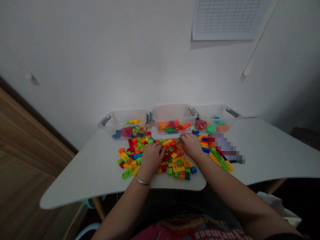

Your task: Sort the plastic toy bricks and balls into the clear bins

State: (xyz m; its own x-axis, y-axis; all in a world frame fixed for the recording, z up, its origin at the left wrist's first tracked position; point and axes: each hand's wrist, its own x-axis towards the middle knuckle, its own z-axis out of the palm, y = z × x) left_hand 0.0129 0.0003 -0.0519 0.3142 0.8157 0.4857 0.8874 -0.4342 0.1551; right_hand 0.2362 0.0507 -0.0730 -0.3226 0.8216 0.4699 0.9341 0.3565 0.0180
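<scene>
A loose heap of coloured toy building bricks (178, 169) covers the front middle of the white table (87, 170). My left hand (152, 156) rests over the heap, its fingers curled down and the thumb bent towards them. Whatever lies under those fingertips is hidden. A silver bangle (142, 181) circles that wrist. At the back right of the heap, my right hand (191, 144) has its fingers drawn together low among the bricks. A bit of green shows by its fingertips, too small to name. The hands are apart.
Three clear plastic bins stand along the wall: a left bin (130, 115) and middle bin (172, 113) with bricks, and a right bin (212, 113) with rounded coloured pieces. Joined brick strips (218, 158) lie right of my right hand, beside a pixelated flat item (226, 146).
</scene>
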